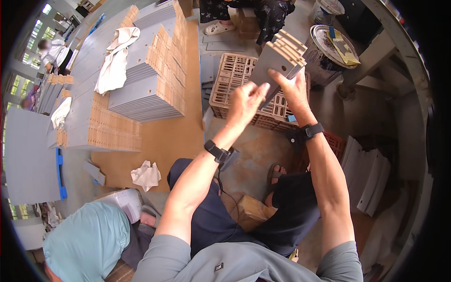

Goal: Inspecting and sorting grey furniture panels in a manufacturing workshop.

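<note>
A short stack of grey boards point(271, 63) with pale wood-coloured edges is held tilted above a crate. My right hand point(292, 89) grips the stack at its near right side, thumb on the grey face; its other fingers are mostly hidden. At the stack's lower left edge is my left hand point(246, 99), closed, with fingers curled and thumb against them. What its fingers hold, if anything, is hidden. Beneath both hands stands the upturned-looking tan plastic crate point(230, 70) with a slotted surface. A small blue piece point(291, 118) lies by the crate's near edge.
Tall stacks of grey boards point(136, 94) stand on the left on a brown sheet point(188, 122), with white cloths point(114, 66) over them. Buckets point(329, 47) and a metal frame point(376, 56) border the right. A person in a teal head covering point(87, 239) sits close at lower left; another sits ahead.
</note>
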`<state>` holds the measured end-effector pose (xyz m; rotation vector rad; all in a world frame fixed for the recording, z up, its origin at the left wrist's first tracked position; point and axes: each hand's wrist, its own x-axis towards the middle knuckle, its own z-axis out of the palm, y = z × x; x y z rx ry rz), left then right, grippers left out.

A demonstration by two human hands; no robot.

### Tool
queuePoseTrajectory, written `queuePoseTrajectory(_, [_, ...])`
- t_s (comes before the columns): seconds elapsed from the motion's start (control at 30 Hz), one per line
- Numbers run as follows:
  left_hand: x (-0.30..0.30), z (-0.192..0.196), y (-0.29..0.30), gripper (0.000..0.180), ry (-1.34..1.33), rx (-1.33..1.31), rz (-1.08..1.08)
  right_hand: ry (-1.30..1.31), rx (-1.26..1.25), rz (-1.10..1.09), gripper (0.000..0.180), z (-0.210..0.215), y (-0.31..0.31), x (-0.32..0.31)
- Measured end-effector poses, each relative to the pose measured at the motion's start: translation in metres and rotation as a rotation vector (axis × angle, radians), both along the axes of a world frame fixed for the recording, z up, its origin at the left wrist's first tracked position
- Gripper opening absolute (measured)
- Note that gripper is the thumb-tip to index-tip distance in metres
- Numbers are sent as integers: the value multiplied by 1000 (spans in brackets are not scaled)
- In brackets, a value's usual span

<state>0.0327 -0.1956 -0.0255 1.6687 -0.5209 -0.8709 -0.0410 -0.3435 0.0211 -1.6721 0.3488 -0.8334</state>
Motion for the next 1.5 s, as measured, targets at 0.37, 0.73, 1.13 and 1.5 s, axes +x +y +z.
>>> queuePoseTrajectory(0.37, [65, 0, -17, 104, -229, -530, -124, 95, -168, 144, 91, -46, -27, 21])
queuePoseTrajectory(0.73, [87, -25, -19, 99, -601, -319, -163, 166, -40, 270, 106, -56, -23, 39])
queuePoseTrajectory(1.13, [90, -25, -15, 116, -579, -322, -166, 196, 25, 291, 108, -55, -20, 34])
queuePoseTrajectory(1.5, [84, -18, -4, 100, -455, -275, -175, 174, 213, 314, 89, -59, -3, 28])
